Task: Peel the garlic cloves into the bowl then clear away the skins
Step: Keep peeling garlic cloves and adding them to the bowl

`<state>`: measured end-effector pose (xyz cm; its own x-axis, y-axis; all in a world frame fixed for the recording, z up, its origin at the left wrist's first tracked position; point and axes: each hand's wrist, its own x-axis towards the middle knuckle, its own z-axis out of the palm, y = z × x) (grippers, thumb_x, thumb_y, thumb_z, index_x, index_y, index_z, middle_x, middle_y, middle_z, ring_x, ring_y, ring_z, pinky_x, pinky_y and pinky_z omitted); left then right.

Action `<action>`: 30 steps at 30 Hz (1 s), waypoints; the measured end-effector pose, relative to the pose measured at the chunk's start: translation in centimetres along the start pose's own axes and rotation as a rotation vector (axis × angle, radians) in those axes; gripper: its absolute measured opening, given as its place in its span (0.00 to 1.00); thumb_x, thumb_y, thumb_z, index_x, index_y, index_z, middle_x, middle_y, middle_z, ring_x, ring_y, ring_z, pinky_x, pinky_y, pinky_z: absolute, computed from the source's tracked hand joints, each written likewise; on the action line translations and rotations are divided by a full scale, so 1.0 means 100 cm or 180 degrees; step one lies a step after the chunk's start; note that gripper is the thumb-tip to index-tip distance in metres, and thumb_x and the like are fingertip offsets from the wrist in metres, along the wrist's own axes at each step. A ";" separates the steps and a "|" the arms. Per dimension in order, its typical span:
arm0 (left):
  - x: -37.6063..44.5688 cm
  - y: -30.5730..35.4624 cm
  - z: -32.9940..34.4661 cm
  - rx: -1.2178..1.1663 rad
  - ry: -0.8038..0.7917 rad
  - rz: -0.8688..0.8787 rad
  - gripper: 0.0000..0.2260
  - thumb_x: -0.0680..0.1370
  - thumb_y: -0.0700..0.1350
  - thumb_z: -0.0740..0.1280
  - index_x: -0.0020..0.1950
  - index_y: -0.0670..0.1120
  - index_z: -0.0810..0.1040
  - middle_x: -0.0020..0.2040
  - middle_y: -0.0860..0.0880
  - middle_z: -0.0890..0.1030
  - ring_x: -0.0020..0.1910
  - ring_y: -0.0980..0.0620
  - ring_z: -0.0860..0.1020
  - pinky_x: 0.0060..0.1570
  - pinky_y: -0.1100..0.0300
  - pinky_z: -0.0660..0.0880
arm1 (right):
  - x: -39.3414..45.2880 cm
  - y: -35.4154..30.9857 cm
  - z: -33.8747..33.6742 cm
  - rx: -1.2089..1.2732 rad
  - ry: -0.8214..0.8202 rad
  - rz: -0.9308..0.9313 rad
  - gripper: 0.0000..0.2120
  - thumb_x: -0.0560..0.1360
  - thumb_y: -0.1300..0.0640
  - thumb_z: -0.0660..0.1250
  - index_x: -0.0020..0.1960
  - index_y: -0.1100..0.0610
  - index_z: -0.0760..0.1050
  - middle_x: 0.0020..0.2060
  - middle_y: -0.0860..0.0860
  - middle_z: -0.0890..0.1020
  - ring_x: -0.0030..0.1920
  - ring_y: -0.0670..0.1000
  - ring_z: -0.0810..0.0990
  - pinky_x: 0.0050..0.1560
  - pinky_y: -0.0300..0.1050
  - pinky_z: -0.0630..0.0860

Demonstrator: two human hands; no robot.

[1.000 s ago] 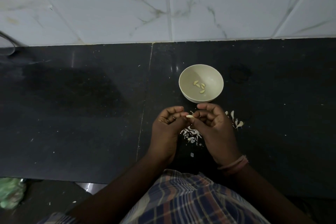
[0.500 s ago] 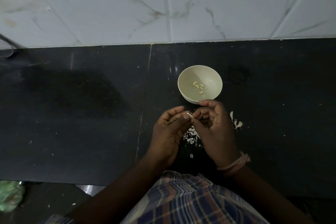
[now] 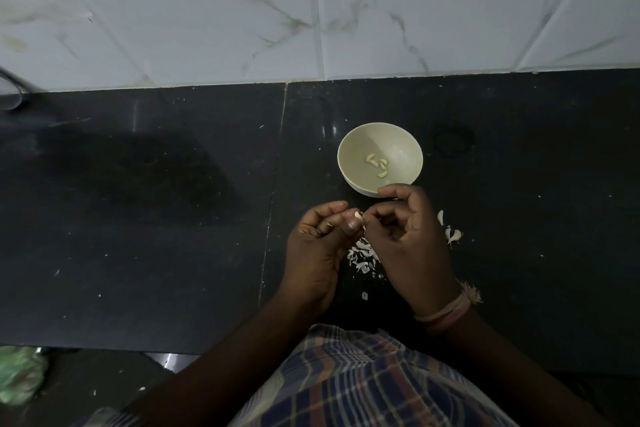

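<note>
No text, label, brand, number or sign could be read anywhere in the view.
</note>
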<state>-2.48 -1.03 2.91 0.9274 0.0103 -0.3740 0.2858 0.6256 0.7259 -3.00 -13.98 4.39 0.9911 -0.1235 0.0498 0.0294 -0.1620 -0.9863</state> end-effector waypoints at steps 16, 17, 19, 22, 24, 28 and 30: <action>0.000 -0.001 -0.001 0.0325 -0.0079 0.0183 0.13 0.68 0.34 0.75 0.52 0.41 0.81 0.47 0.41 0.86 0.48 0.47 0.85 0.48 0.57 0.81 | 0.009 -0.001 -0.006 0.0211 -0.0078 0.0279 0.18 0.72 0.65 0.77 0.49 0.57 0.68 0.39 0.57 0.84 0.41 0.58 0.85 0.47 0.62 0.82; -0.001 0.000 -0.001 0.0343 -0.0086 0.0178 0.13 0.69 0.34 0.75 0.52 0.40 0.80 0.46 0.41 0.86 0.47 0.47 0.85 0.48 0.58 0.81 | 0.009 -0.001 -0.005 0.0190 -0.0088 0.0284 0.18 0.72 0.65 0.77 0.49 0.56 0.67 0.39 0.57 0.84 0.41 0.58 0.85 0.47 0.62 0.82; -0.001 0.000 -0.002 0.0389 -0.0090 0.0175 0.13 0.70 0.33 0.74 0.52 0.40 0.80 0.46 0.41 0.86 0.47 0.48 0.85 0.46 0.59 0.81 | 0.008 -0.001 -0.005 0.0146 -0.0128 0.0287 0.18 0.71 0.65 0.76 0.48 0.54 0.67 0.39 0.56 0.83 0.42 0.59 0.84 0.47 0.61 0.82; -0.001 0.000 -0.004 0.0464 -0.0067 0.0181 0.12 0.70 0.33 0.74 0.52 0.40 0.80 0.46 0.41 0.86 0.47 0.47 0.85 0.47 0.58 0.81 | 0.009 -0.001 -0.006 0.0060 -0.0207 0.0316 0.19 0.71 0.65 0.76 0.48 0.55 0.67 0.39 0.56 0.83 0.42 0.59 0.84 0.46 0.60 0.82; -0.001 0.000 -0.004 0.0475 -0.0093 0.0177 0.11 0.70 0.33 0.74 0.51 0.40 0.80 0.46 0.40 0.86 0.47 0.47 0.85 0.48 0.57 0.81 | 0.010 -0.002 -0.006 0.0035 -0.0241 0.0345 0.19 0.70 0.66 0.77 0.48 0.55 0.66 0.38 0.57 0.83 0.42 0.61 0.83 0.46 0.60 0.82; -0.001 0.000 -0.003 0.0362 -0.0143 0.0116 0.11 0.71 0.33 0.73 0.52 0.39 0.80 0.47 0.40 0.86 0.48 0.47 0.85 0.49 0.56 0.82 | 0.013 -0.004 -0.006 -0.0023 -0.0239 0.0415 0.21 0.70 0.65 0.77 0.47 0.54 0.66 0.38 0.55 0.83 0.39 0.53 0.82 0.43 0.49 0.82; -0.001 -0.001 -0.002 0.0292 -0.0169 0.0086 0.11 0.71 0.33 0.73 0.53 0.39 0.81 0.47 0.39 0.85 0.49 0.46 0.85 0.50 0.56 0.82 | 0.013 -0.003 -0.005 -0.0058 -0.0206 0.0478 0.20 0.70 0.64 0.77 0.47 0.53 0.65 0.39 0.55 0.83 0.38 0.47 0.80 0.42 0.45 0.80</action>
<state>-2.66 -0.95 2.81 0.9458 -0.0166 -0.3242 0.2791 0.5517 0.7860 -1.83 -14.60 4.84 0.9905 -0.0845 -0.1089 -0.1216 -0.1642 -0.9789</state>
